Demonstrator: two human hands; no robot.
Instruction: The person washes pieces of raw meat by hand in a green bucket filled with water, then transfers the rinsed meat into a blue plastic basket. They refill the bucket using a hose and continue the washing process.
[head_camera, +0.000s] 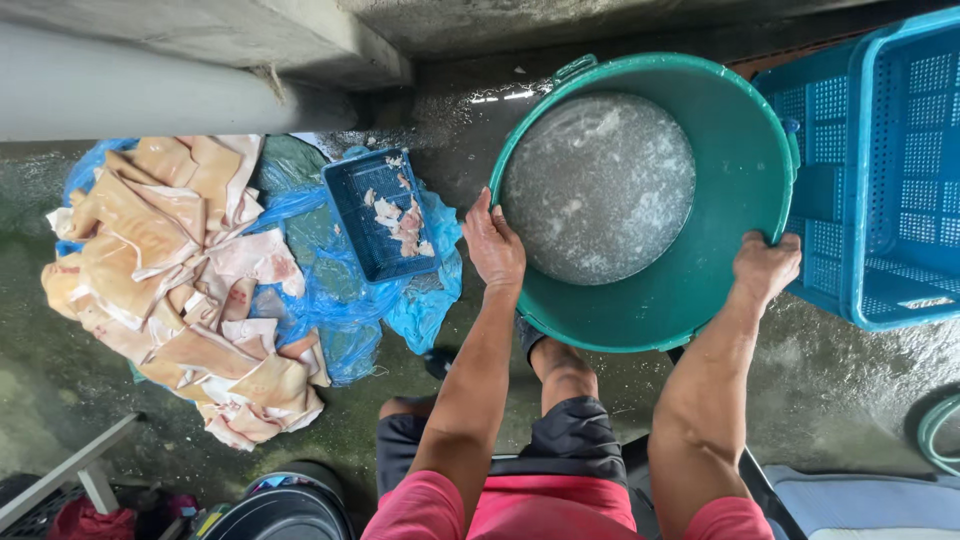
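Person seated, both hands on the rim of a large green tub (735, 215) that sits on the wet concrete floor (420, 400) straight ahead of the knees. Left hand (494, 245) on the near-left rim, fingers curled over the edge, gripping it. Right hand (765, 265) on the right rim, fingers wrapped over the lip, also gripping. Tub holds cloudy, foamy water (598, 187) with pale bits floating in it; the water sits toward the far-left side, so the tub looks tilted. A light blue perforated plastic crate (890, 170) stands hard against the tub's right side, touching or nearly touching it by the right hand, so no room that way. Left of the tub, a small dark blue basket (378, 212) with a few meat scraps lies on crumpled blue plastic sheeting (340, 300), just beside the left hand. Further left, on the same sheeting, a heap of pale skin pieces (175, 275), well apart from the tub. A concrete ledge and grey pipe (120, 90) run along the top left. A green hose (938, 430) loops at the right edge. A dark round container (285, 510) sits at the bottom left beside the person's knee.
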